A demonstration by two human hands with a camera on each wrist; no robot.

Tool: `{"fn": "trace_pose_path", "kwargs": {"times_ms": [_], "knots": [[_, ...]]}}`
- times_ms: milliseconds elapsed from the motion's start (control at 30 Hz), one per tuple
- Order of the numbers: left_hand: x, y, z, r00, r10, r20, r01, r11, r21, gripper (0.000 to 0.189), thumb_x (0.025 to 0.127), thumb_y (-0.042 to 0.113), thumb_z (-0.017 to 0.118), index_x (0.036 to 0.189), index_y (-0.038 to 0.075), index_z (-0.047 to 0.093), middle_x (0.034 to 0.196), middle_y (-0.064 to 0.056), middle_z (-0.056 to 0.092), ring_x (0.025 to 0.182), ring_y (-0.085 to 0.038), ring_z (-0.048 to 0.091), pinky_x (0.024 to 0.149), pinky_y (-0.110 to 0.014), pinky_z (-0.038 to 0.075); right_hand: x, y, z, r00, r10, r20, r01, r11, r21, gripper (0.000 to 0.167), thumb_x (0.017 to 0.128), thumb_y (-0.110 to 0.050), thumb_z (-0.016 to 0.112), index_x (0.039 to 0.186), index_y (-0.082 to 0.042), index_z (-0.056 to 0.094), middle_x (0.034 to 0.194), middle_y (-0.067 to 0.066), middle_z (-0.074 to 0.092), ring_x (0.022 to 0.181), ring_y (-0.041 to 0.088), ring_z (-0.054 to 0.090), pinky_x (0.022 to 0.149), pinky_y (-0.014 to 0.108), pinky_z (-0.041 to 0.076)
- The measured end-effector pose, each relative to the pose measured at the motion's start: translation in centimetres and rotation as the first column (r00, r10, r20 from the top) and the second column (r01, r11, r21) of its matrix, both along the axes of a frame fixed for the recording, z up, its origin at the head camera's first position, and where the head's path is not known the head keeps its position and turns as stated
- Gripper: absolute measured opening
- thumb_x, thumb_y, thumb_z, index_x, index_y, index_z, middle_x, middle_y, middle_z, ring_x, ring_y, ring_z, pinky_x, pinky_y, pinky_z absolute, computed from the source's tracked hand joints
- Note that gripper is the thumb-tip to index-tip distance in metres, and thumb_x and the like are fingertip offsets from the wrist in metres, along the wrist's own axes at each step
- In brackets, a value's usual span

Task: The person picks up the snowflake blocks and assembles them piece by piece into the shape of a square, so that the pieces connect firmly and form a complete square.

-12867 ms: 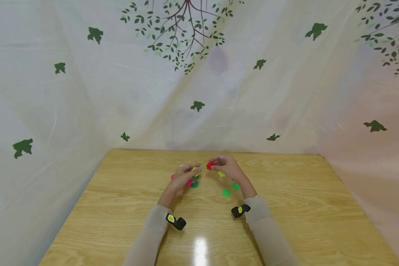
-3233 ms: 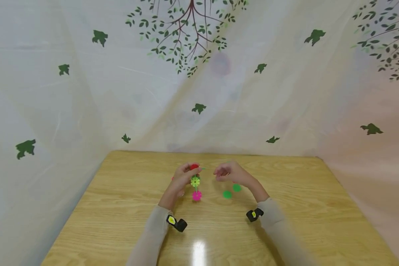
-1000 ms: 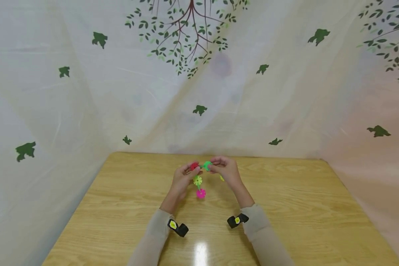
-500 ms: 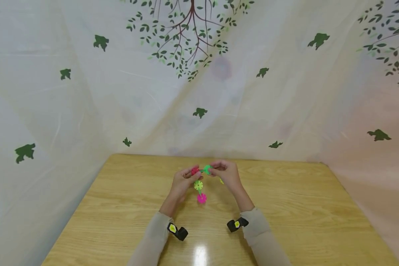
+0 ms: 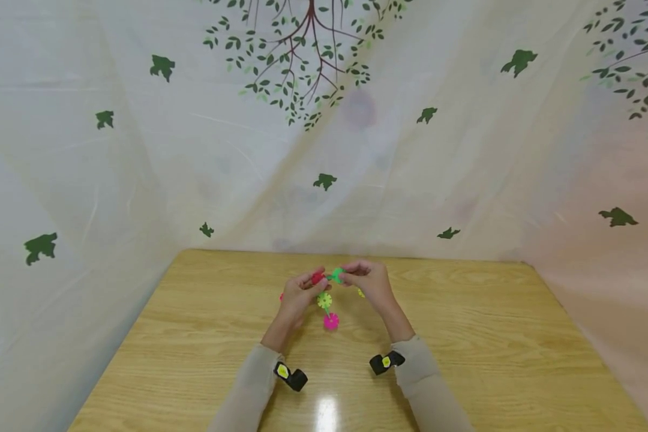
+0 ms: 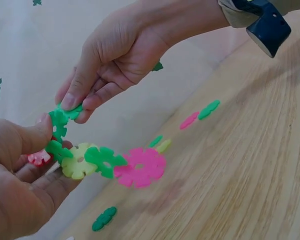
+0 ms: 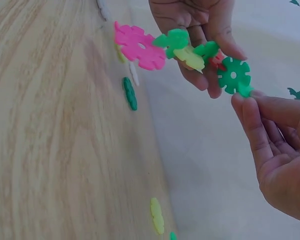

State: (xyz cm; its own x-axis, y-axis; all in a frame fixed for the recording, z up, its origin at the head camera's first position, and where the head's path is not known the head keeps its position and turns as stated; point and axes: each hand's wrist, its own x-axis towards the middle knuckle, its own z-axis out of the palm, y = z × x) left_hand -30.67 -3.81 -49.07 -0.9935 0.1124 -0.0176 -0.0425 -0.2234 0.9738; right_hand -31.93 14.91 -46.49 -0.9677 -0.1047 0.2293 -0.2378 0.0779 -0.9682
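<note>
A short chain of interlocking snowflake discs hangs between the hands. Its free end is a pink disc, followed by a green disc, a yellow disc, another green one, a red disc and a further green disc. My left hand pinches the chain around the red disc, partly covering it. My right hand pinches a light green disc between thumb and fingers, against the edge of the chain's last green disc. How deep those two sit in each other I cannot tell.
Loose discs lie on the wooden table: a dark green disc, a pink disc, a green disc and a yellow disc, with several others. A printed cloth hangs behind the table.
Earlier the right hand held the red disc, then was empty while the red one sat in the left hand's chain. A green disc has since left the table. Over the last second hands barely move.
</note>
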Motion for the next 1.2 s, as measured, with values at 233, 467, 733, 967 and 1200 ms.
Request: {"fn": "trace_pose_path", "kwargs": {"times_ms": [233, 467, 733, 967, 1200], "knots": [[0.09, 0.12, -0.06, 1.000, -0.020, -0.015, 0.020, 1.000, -0.005, 0.045, 0.099, 0.006, 0.065, 0.140, -0.011, 0.053, 0.118, -0.022, 0.073, 0.088, -0.010, 0.074, 0.077, -0.020, 0.060, -0.04, -0.01, -0.22, 1.000, -0.004, 0.005, 0.004, 1.000, -0.018, 0.018, 0.086, 0.005, 0.077, 0.101, 0.014, 0.071, 0.096, 0.025, 0.074, 0.070, 0.009, 0.071, 0.069, 0.027, 0.062], [-0.17, -0.35, -0.07, 0.998, -0.055, 0.006, 0.055, 0.998, -0.001, 0.047, 0.098, 0.011, 0.068, 0.142, -0.002, 0.056, 0.125, -0.019, 0.071, 0.093, -0.009, 0.074, 0.081, -0.022, 0.059, -0.28, -0.06, -0.64, 1.000, 0.001, 0.004, -0.001, 0.997, -0.075, 0.024, 0.089, 0.005, 0.074, 0.108, 0.017, 0.066, 0.098, 0.025, 0.072, 0.073, 0.009, 0.071, 0.071, 0.027, 0.063], [-0.47, -0.46, -0.10, 0.999, -0.051, -0.014, 0.051, 0.999, 0.014, 0.045, 0.101, 0.016, 0.066, 0.140, -0.004, 0.057, 0.115, -0.005, 0.073, 0.098, -0.011, 0.070, 0.080, -0.018, 0.055, -0.36, -0.34, -0.75, 1.000, 0.006, 0.006, -0.005, 0.992, -0.125, 0.027, 0.089, 0.004, 0.074, 0.110, 0.018, 0.065, 0.091, 0.010, 0.073, 0.074, 0.009, 0.072, 0.071, 0.027, 0.063], [-0.18, -0.39, -0.02, 0.987, -0.147, -0.063, 0.148, 0.989, 0.014, 0.049, 0.109, 0.022, 0.049, 0.149, -0.006, 0.042, 0.142, -0.020, 0.059, 0.092, -0.009, 0.067, 0.076, -0.020, 0.058, 0.01, -0.65, -0.78, 0.999, 0.028, 0.038, -0.022, 0.989, -0.144, 0.025, 0.090, 0.006, 0.072, 0.111, 0.017, 0.065, 0.094, 0.020, 0.070, 0.075, 0.010, 0.071, 0.073, 0.028, 0.063], [-0.14, -0.40, 0.37, 0.981, -0.179, -0.074, 0.177, 0.984, -0.036, 0.045, 0.110, 0.026, 0.045, 0.149, 0.003, 0.044, 0.124, -0.014, 0.064, 0.079, -0.010, 0.063, 0.062, -0.017, 0.052, 0.00, -0.81, -0.64, 0.998, 0.054, 0.019, -0.050, 0.987, -0.152, 0.024, 0.090, 0.008, 0.070, 0.111, 0.019, 0.063, 0.087, 0.004, 0.071, 0.073, 0.010, 0.071, 0.072, 0.027, 0.063]]}}
